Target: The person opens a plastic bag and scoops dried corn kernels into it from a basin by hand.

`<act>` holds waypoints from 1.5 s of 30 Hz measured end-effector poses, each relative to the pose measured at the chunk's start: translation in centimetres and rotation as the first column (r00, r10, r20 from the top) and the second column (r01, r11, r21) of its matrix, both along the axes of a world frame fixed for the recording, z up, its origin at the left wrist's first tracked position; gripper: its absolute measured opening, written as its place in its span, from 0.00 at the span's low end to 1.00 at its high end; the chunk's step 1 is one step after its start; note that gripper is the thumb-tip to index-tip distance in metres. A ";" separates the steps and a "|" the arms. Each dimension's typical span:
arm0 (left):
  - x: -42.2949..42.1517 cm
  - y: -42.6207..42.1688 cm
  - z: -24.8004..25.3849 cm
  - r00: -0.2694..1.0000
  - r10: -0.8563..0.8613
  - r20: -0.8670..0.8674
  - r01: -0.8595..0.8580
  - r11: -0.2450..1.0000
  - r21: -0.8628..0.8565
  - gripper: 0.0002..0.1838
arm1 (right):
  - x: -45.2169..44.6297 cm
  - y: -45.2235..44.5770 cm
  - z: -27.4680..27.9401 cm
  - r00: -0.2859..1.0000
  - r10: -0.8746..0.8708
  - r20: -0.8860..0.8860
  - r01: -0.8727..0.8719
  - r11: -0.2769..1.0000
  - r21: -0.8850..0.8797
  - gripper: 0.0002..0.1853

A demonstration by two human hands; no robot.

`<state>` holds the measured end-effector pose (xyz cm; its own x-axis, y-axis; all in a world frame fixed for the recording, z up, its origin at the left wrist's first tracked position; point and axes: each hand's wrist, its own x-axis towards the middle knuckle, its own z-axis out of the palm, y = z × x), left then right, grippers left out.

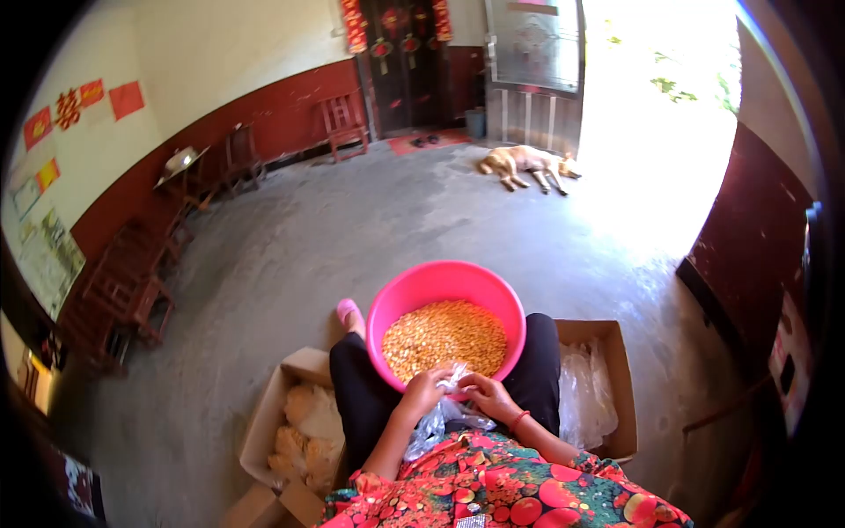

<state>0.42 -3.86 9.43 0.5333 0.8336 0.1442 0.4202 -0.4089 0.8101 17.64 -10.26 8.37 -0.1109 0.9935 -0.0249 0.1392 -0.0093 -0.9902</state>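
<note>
A pink plastic basin (509,304) sits between my knees, partly filled with yellow corn kernels (444,336). Over its near rim, my left hand (425,392) and my right hand (489,394) come close together. Both have their fingers closed on a clear plastic bag (455,378), whose exact shape is partly hidden by the fingers. A red band circles my right wrist. More clear plastic bags (429,431) lie bunched on my lap, below the hands.
At my left stands a cardboard box (264,414) holding filled bags (304,431). On my right, another cardboard box (625,396) contains clear plastic bags (585,396). A dog (525,165) lies near the open door (535,79). Wooden chairs (132,282) line the left wall.
</note>
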 end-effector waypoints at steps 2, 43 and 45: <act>0.3 0.2 -0.2 1.000 0.002 0.028 -0.003 0.998 0.064 0.16 | 0.4 0.5 -0.5 0.999 -0.008 -0.040 0.008 1.000 -0.005 0.07; -33.7 -3.1 -2.5 0.277 0.960 0.037 -0.926 0.256 0.276 0.07 | 1.4 0.1 0.7 0.922 -0.166 -0.351 0.122 0.982 -0.145 0.08; -35.1 -4.7 -10.4 0.298 0.949 -0.101 -0.932 0.312 0.185 0.08 | 1.5 0.2 0.6 0.928 -0.160 -0.336 0.117 0.983 -0.143 0.08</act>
<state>-34.66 -8.55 -1.02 -0.5877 0.7723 0.2412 0.6743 0.3028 0.6735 19.10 -10.05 8.96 0.0049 0.9917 -0.1284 -0.2220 -0.1241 -0.9671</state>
